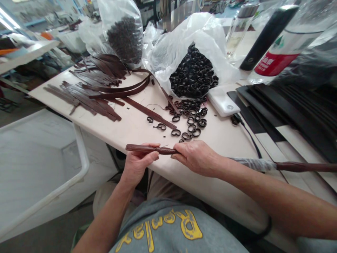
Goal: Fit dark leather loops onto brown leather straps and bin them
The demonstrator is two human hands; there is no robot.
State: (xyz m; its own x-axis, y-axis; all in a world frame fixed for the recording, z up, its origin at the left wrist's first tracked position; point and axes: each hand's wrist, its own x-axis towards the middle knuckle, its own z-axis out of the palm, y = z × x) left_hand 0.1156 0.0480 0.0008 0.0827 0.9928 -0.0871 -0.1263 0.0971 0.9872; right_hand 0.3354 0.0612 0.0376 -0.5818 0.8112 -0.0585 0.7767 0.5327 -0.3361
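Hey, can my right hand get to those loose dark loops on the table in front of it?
Probably yes. The loose loops lie just beyond the right hand with nothing between them. That hand and the left hand both grip the brown strap, though, so it would have to let go first.

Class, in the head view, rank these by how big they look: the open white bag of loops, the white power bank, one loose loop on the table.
1. open white bag
2. white power bank
3. loose loop, clearly smallest even though it lies nearer the camera
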